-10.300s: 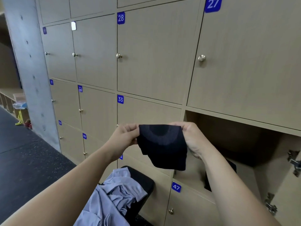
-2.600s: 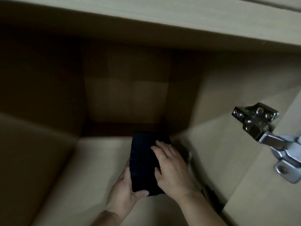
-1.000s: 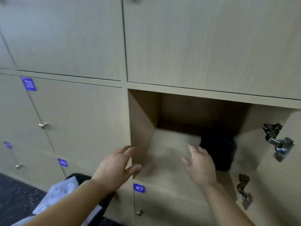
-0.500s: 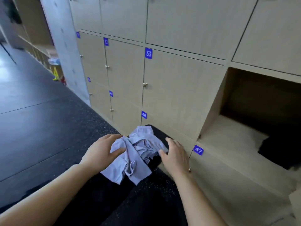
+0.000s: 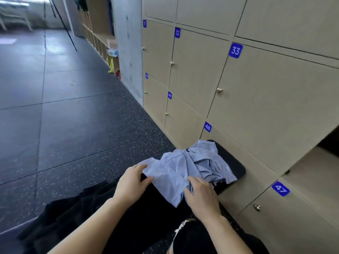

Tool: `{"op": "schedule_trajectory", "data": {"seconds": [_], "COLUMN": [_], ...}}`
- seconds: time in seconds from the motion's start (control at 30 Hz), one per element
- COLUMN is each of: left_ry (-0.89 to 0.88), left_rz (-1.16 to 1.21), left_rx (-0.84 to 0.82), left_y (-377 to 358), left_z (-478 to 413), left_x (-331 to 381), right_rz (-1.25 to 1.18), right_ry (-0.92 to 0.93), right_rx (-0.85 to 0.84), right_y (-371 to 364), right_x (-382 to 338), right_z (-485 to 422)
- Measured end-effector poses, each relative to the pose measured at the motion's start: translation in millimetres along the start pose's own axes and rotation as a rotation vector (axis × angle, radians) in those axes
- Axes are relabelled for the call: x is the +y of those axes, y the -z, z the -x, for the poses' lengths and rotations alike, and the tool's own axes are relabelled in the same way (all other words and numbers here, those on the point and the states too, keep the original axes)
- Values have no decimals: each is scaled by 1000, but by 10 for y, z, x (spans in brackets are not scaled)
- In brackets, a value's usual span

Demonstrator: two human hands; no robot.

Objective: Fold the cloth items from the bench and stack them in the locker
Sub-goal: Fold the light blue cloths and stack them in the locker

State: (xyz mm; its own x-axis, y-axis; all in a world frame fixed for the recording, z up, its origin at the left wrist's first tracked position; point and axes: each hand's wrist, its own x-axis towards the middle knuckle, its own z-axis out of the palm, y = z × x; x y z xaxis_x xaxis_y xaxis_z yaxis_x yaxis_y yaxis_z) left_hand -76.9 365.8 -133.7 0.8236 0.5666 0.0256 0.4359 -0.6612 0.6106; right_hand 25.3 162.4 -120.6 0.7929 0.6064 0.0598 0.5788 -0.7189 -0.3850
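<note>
Lilac shirt (image 5: 183,167) is lying crumpled at the far end of the black surface (image 5: 233,163). The left hand (image 5: 134,182) is pinching its near-left edge. The right hand (image 5: 201,195) is resting on the fabric, but I cannot tell whether it is gripping. Folding is probably just starting, and the next move is likely drawing the edges apart to flatten it.

Daylight enters from a bright, blown-out window (image 5: 16,4) at top left and glares off the dark floor (image 5: 55,52). Wide-angle distortion bends the lockers (image 5: 256,88); the whole view is slightly soft.
</note>
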Motion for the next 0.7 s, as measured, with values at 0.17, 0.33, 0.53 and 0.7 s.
{"op": "schedule_trajectory", "data": {"seconds": [0.17, 0.33, 0.53, 0.7], "left_ry": [124, 194, 317, 316], "left_rz": [-15, -78, -164, -114], "left_rx": [3, -59, -133, -113], "left_y": [-155, -424, -676, -798], "left_z": [-459, -883, -1184, -1254], "left_x": [-318, -585, -771, -890], "right_rz": [42, 83, 177, 260], "right_ry": [65, 191, 286, 299], "right_rx": [-71, -139, -191, -144], "right_y": [-303, -647, -1127, -1426], "right_x": [-95, -227, -157, -92], "right_z": [-614, -1198, -1641, -1770]}}
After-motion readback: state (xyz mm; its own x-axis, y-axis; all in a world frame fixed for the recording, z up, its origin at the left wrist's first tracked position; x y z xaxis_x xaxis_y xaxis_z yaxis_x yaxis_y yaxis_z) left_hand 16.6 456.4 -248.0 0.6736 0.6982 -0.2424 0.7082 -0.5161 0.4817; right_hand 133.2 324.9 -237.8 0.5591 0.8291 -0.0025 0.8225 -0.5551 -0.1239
